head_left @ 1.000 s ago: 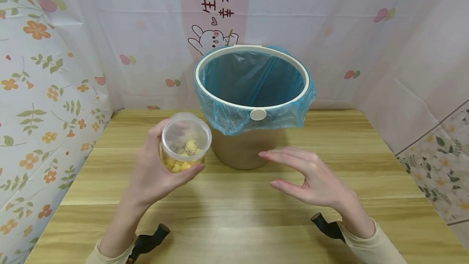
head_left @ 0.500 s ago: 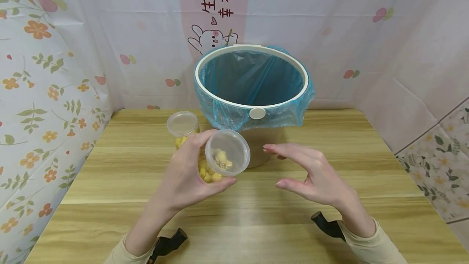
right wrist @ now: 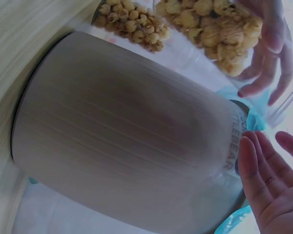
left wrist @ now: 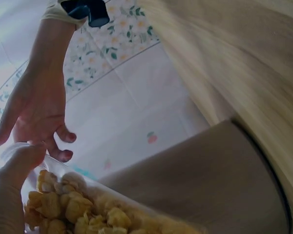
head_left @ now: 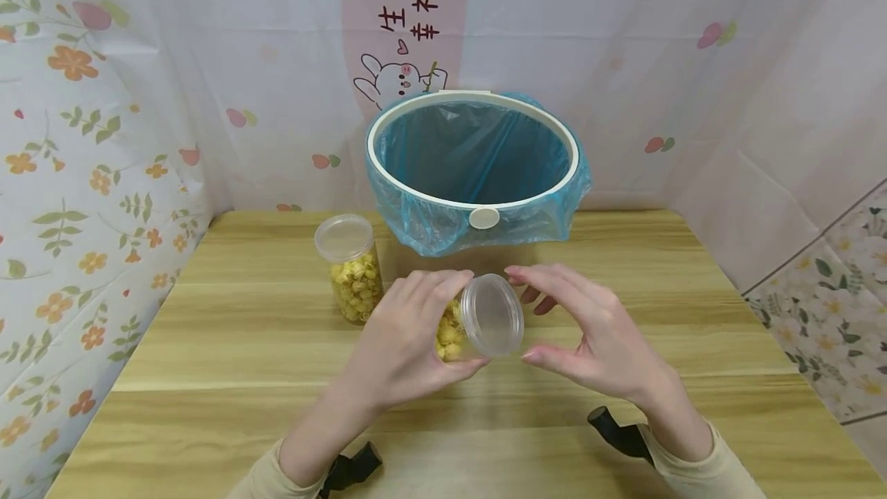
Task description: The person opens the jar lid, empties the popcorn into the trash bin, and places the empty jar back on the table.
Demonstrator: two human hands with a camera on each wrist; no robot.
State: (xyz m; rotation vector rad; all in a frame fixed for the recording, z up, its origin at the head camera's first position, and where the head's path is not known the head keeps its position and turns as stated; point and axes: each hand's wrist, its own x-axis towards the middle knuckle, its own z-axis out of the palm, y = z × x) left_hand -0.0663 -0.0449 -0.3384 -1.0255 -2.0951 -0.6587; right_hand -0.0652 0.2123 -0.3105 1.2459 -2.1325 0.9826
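Observation:
My left hand grips a clear plastic jar of popcorn, tilted so its translucent lid faces right and up. Just right of that lid, my right hand hovers with thumb and fingers spread apart, holding nothing. A small gap shows between its fingertips and the lid in the head view. Behind and left of the gripped jar, a second popcorn jar stands upright on the table with its lid on. In the right wrist view, the held jar's popcorn shows beside my left fingers.
A brown trash bin with a white rim ring and a blue liner bag stands behind my hands. The wooden table meets a patterned cloth backdrop at its back and sides.
My left hand has carried one jar from the left to the right and tipped its lid toward my right hand. The second jar has come into sight. My right hand has barely moved.

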